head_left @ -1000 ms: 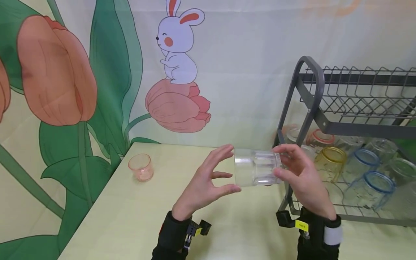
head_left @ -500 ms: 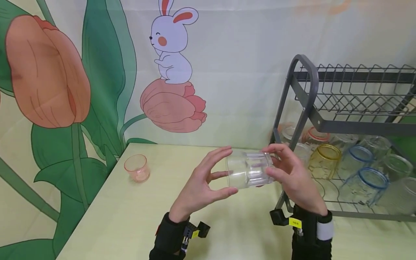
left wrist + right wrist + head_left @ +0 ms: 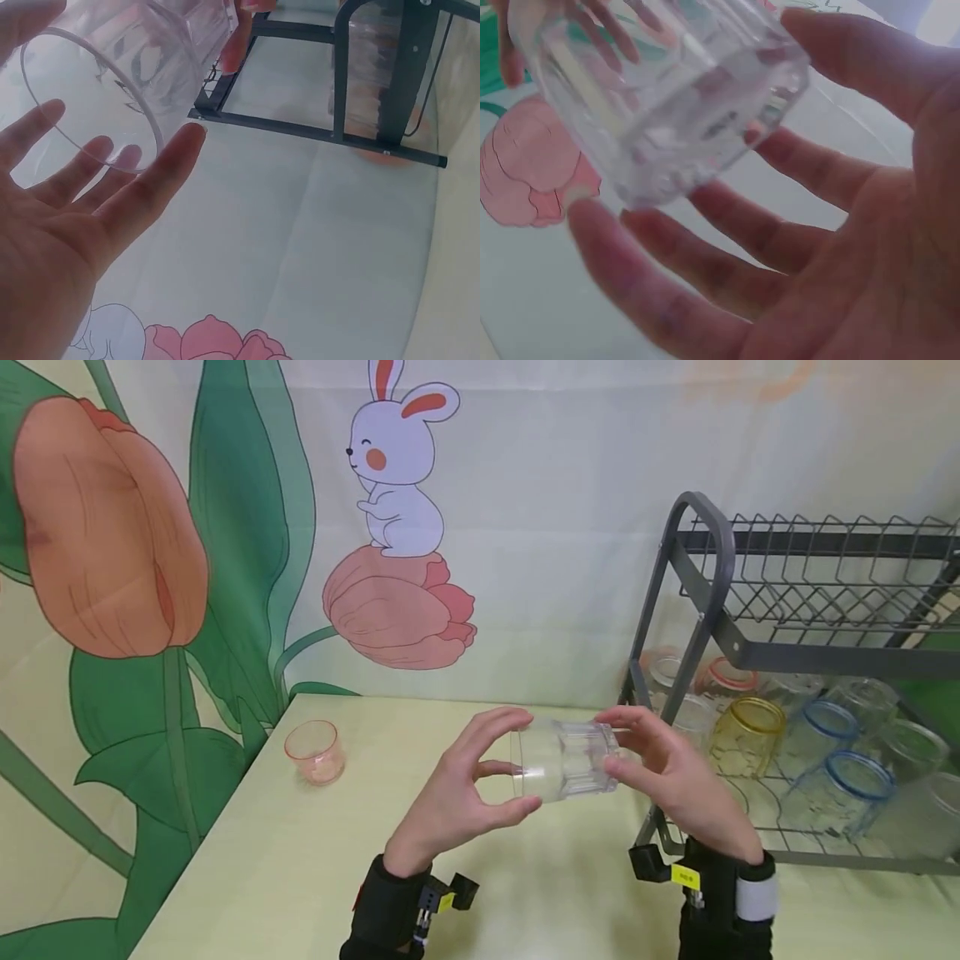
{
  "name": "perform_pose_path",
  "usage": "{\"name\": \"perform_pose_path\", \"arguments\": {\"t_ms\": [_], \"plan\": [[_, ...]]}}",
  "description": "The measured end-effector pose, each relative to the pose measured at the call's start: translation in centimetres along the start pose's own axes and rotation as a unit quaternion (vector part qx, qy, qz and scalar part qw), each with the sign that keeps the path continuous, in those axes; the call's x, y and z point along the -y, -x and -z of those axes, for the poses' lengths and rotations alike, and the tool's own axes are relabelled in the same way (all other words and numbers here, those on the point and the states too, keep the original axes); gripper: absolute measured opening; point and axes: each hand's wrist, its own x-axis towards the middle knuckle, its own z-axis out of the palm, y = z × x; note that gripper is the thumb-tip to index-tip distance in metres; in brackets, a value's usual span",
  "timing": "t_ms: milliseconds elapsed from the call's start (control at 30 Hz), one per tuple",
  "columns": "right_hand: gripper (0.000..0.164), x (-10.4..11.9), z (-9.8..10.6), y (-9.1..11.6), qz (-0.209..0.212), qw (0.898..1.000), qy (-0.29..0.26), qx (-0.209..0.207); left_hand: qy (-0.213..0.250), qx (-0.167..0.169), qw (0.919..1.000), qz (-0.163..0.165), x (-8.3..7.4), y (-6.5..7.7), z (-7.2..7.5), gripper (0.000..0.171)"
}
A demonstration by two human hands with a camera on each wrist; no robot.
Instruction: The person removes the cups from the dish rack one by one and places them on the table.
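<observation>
A clear drinking glass (image 3: pixel 564 760) with a faceted lower half is held sideways above the table, its rim to the left and its thick base to the right. My left hand (image 3: pixel 467 789) holds the rim end between thumb and spread fingers; in the left wrist view, fingertips (image 3: pixel 101 148) show around the round mouth. At the other end, my right hand (image 3: pixel 678 785) grips the base with thumb and fingers. The right wrist view shows the heavy base (image 3: pixel 712 127) close up, the palm behind it. A small pink-tinted glass (image 3: pixel 315 753) stands upright at the table's left.
A grey two-tier dish rack (image 3: pixel 720 627) stands on the right. Its lower shelf bears several glasses, among them a yellow one (image 3: pixel 746 739) and a blue-rimmed one (image 3: pixel 843 793). The pale table (image 3: pixel 300 868) meets a printed wall cloth (image 3: pixel 555 552) at the back.
Both hands have moved slightly left and down with the clear glass, which has tilted and turned a little between them. The view has shifted slightly to the right. The pink glass stays put.
</observation>
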Motion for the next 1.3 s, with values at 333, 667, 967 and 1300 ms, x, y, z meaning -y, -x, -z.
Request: {"name": "perform_pose_path", "arguments": {"t_ms": [333,667,967,1300], "plan": [[0.052,0.5,1.4,1.3,-0.023,0.994,0.110,0.002,-0.065,0.001,0.9977,-0.015,-0.1,0.1,0.5,0.066],[0.055,1.3,3.5,3.1,-0.048,0.985,0.161,-0.025,-0.124,0.000,0.9922,0.008,4.2,0.6,1.2,0.073],[0.061,1.2,6.0,5.7,-0.071,0.966,0.229,-0.098,-0.168,-0.002,0.9855,0.028,5.2,0.8,1.6,0.073],[0.075,1.1,7.5,7.9,-0.148,0.931,0.297,-0.155,-0.332,-0.007,0.9390,0.088,6.1,1.2,3.0,0.069]]}}
